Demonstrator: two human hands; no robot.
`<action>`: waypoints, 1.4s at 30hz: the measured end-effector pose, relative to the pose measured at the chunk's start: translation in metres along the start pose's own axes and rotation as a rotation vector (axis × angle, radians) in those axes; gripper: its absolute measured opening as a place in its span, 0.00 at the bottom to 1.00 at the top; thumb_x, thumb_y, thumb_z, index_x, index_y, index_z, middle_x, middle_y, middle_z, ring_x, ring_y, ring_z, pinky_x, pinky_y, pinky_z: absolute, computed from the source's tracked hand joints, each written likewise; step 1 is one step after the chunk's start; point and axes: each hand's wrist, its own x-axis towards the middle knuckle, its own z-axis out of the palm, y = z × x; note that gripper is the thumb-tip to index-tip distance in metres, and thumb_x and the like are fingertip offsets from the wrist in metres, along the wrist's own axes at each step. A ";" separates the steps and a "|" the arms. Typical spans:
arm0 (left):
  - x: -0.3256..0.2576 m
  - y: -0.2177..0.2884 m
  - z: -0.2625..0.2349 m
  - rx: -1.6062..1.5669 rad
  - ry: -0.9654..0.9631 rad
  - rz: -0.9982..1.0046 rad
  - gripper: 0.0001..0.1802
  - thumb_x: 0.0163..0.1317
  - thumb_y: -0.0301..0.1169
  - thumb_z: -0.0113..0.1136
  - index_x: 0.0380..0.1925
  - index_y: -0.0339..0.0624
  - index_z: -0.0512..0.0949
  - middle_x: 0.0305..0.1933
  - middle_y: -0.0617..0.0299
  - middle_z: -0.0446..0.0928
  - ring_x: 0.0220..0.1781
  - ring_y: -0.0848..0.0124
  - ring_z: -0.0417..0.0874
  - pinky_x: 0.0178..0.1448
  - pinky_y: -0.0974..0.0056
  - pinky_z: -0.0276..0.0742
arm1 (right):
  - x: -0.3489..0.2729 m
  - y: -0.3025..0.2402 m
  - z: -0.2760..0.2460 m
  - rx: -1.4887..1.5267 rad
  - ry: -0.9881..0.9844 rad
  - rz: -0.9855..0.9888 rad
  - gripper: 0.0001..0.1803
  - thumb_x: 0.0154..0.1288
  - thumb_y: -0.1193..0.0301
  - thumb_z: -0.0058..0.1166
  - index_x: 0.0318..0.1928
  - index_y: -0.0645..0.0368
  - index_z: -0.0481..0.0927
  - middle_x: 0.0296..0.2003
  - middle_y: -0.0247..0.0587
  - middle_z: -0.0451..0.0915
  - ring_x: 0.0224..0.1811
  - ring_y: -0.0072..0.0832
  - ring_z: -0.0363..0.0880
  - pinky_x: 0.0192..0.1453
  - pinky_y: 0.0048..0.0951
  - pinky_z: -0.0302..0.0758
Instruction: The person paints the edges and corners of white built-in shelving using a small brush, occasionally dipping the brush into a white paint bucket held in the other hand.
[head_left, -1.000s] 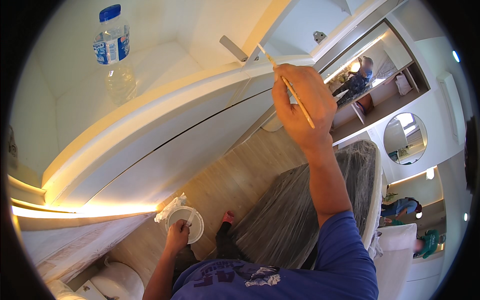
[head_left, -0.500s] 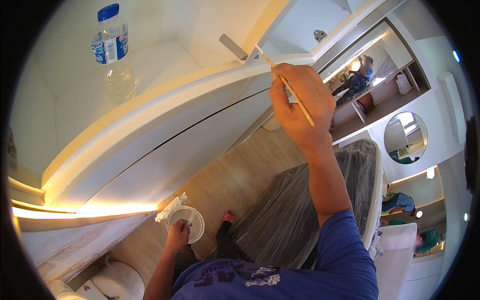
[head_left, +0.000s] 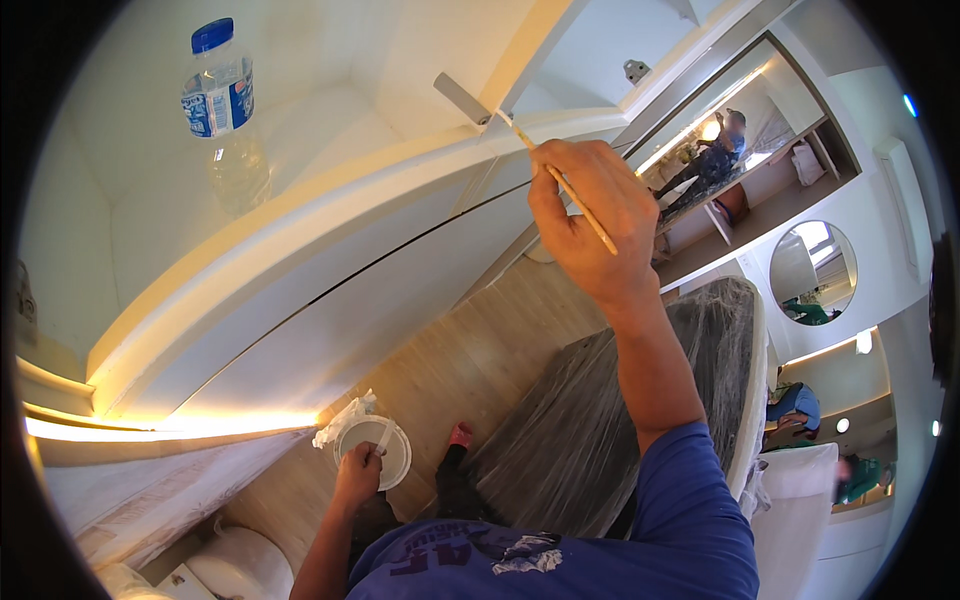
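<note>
At the front edge of a white shelf [head_left: 325,150], we find the right hand [head_left: 618,205] pinching a thin brush [head_left: 586,215], its pale tip beside a small metal plate [head_left: 461,98]; whether the tip touches the edge we cannot tell. Lower down, the left hand [head_left: 357,474] is closed around a pale strip [head_left: 386,434] over a round white tub [head_left: 402,468]. On the shelf, to our left, stands a blue-capped bottle [head_left: 219,110]. Right of the tub, clear film covers a dark surface [head_left: 570,440].
</note>
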 end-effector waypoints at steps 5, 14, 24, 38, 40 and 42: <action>0.001 0.003 0.000 0.008 -0.007 -0.007 0.13 0.67 0.31 0.54 0.39 0.34 0.84 0.30 0.45 0.84 0.36 0.52 0.88 0.43 0.52 0.80 | 0.010 0.000 -0.005 0.004 0.048 -0.017 0.15 0.49 0.90 0.62 0.38 0.64 0.81 0.26 0.40 0.81 0.27 0.34 0.79 0.30 0.31 0.75; 0.003 -0.002 0.002 -0.001 -0.003 0.015 0.13 0.66 0.31 0.55 0.38 0.33 0.84 0.30 0.45 0.84 0.35 0.52 0.87 0.43 0.52 0.79 | 0.013 0.006 -0.005 -0.005 0.058 -0.053 0.14 0.50 0.89 0.62 0.38 0.64 0.81 0.26 0.40 0.80 0.27 0.35 0.79 0.30 0.30 0.75; 0.002 0.003 0.002 -0.002 -0.014 0.014 0.13 0.66 0.31 0.54 0.39 0.33 0.84 0.30 0.44 0.83 0.35 0.52 0.87 0.42 0.52 0.79 | 0.015 0.004 -0.007 -0.016 0.047 -0.022 0.14 0.49 0.89 0.62 0.38 0.64 0.81 0.25 0.40 0.80 0.26 0.34 0.78 0.30 0.30 0.75; 0.003 -0.003 0.004 0.010 -0.011 0.009 0.13 0.66 0.31 0.54 0.38 0.33 0.83 0.31 0.43 0.84 0.37 0.50 0.87 0.44 0.51 0.80 | 0.006 0.008 -0.003 -0.018 0.034 -0.079 0.15 0.49 0.89 0.63 0.38 0.64 0.80 0.26 0.41 0.81 0.28 0.36 0.80 0.31 0.31 0.76; 0.004 -0.006 0.005 0.013 -0.011 0.009 0.13 0.65 0.31 0.54 0.38 0.33 0.83 0.32 0.43 0.84 0.37 0.50 0.87 0.44 0.50 0.79 | 0.006 0.005 -0.003 -0.009 0.030 -0.059 0.15 0.49 0.89 0.63 0.38 0.64 0.80 0.26 0.41 0.81 0.28 0.36 0.80 0.31 0.31 0.76; 0.004 -0.007 0.005 0.017 -0.006 0.019 0.13 0.65 0.31 0.54 0.38 0.33 0.83 0.31 0.43 0.84 0.36 0.51 0.87 0.44 0.51 0.79 | 0.008 0.003 -0.004 0.000 0.036 -0.038 0.15 0.49 0.89 0.62 0.38 0.64 0.81 0.26 0.41 0.81 0.28 0.36 0.80 0.31 0.31 0.76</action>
